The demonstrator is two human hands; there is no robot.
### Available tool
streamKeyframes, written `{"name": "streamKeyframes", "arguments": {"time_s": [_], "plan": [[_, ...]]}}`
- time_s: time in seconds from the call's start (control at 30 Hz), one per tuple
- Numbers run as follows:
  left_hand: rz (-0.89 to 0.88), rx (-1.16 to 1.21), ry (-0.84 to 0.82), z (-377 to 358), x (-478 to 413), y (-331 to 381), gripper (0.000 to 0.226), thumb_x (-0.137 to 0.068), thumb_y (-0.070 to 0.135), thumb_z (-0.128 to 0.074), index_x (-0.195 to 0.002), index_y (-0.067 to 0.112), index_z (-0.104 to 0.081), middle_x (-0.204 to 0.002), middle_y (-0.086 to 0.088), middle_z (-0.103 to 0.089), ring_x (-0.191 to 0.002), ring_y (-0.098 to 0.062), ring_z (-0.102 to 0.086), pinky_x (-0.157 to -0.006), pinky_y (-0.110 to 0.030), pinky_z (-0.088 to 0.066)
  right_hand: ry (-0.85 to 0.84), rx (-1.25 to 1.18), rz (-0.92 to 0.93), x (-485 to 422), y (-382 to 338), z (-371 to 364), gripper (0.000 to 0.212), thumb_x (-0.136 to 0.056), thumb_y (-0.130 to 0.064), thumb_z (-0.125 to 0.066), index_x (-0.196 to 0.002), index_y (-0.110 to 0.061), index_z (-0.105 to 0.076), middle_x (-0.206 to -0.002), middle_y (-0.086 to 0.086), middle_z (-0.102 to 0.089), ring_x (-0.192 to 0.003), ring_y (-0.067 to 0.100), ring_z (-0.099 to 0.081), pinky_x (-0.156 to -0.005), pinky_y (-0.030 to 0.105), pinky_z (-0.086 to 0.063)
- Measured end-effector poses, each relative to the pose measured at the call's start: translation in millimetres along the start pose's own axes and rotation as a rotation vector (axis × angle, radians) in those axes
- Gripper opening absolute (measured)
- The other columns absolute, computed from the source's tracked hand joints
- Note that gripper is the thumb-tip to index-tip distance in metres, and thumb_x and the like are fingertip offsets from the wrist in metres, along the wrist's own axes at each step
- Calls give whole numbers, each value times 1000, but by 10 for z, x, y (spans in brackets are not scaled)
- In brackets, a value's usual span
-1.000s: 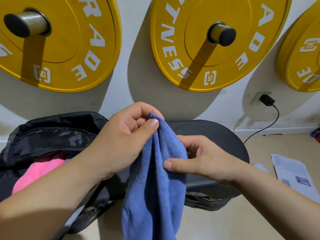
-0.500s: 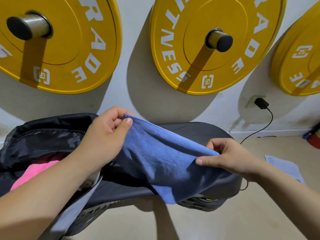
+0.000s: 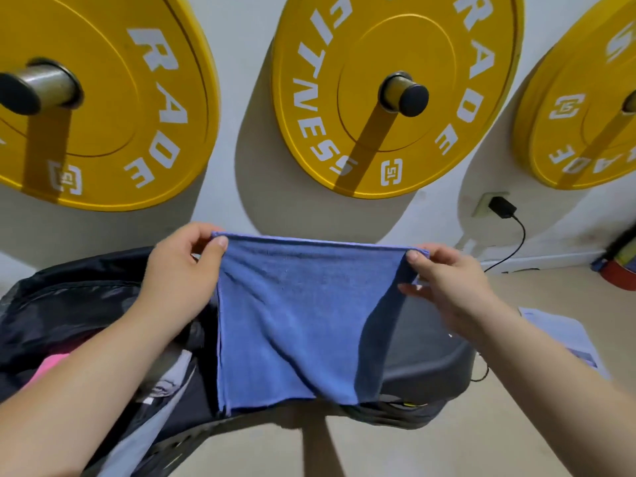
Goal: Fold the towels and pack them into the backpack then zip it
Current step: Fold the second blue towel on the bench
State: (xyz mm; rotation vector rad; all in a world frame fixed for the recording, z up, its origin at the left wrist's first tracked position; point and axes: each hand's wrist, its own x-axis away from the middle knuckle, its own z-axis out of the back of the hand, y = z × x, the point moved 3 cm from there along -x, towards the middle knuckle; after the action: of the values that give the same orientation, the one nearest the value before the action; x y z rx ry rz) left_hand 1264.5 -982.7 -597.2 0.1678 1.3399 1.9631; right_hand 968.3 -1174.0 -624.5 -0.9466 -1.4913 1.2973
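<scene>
A blue towel (image 3: pixel 296 325) hangs flat and stretched in front of me, doubled over, its top edge level. My left hand (image 3: pixel 179 273) pinches the top left corner and my right hand (image 3: pixel 444 280) pinches the top right corner. Behind the towel, on the left, lies a black backpack (image 3: pixel 69 304) with its top open. A pink towel (image 3: pixel 51 364) shows inside it, partly hidden by my left forearm. The backpack rests on a black padded bench (image 3: pixel 430 356).
Three yellow weight plates (image 3: pixel 378 80) hang on pegs on the white wall behind. A black charger (image 3: pixel 500 206) sits in a wall socket with its cable running down. Papers (image 3: pixel 557 335) lie on the beige floor at right.
My hands have pulled apart, spreading the bunched towel out flat between them. The towel went from hanging in a narrow fold to a wide, taut sheet.
</scene>
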Motion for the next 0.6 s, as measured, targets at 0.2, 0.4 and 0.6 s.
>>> {"name": "streamKeyframes", "arguments": {"time_s": [0.2, 0.4, 0.6], "plan": [[-39, 160, 150, 63, -176, 91, 12, -101, 19, -57, -103, 24, -67, -75, 3, -72, -60, 0, -64, -60, -15, -49, 44, -27, 438, 29, -472, -173, 18, -99, -8, -60, -91, -22, -67, -85, 0, -71, -87, 19, -65, -87, 37, -56], [156, 261, -138, -230, -104, -406, 13, -103, 7, -52, -103, 10, -65, -97, -10, -76, -90, -15, -77, -77, -19, -60, -14, 222, 339, -19, -100, 38, 24, -93, 2, -63, -78, -16, -66, -68, -6, -62, -61, 7, -48, -53, 16, -35], [398, -4, -551, -429, 325, -1041, 13, -100, 5, -55, -95, 6, -66, -89, -17, -76, -93, -24, -77, -90, -39, -61, -327, 755, -8, 58, 645, 292, 11, -91, -9, -67, -81, -13, -66, -75, 6, -67, -68, 13, -52, -64, 23, -41]]}}
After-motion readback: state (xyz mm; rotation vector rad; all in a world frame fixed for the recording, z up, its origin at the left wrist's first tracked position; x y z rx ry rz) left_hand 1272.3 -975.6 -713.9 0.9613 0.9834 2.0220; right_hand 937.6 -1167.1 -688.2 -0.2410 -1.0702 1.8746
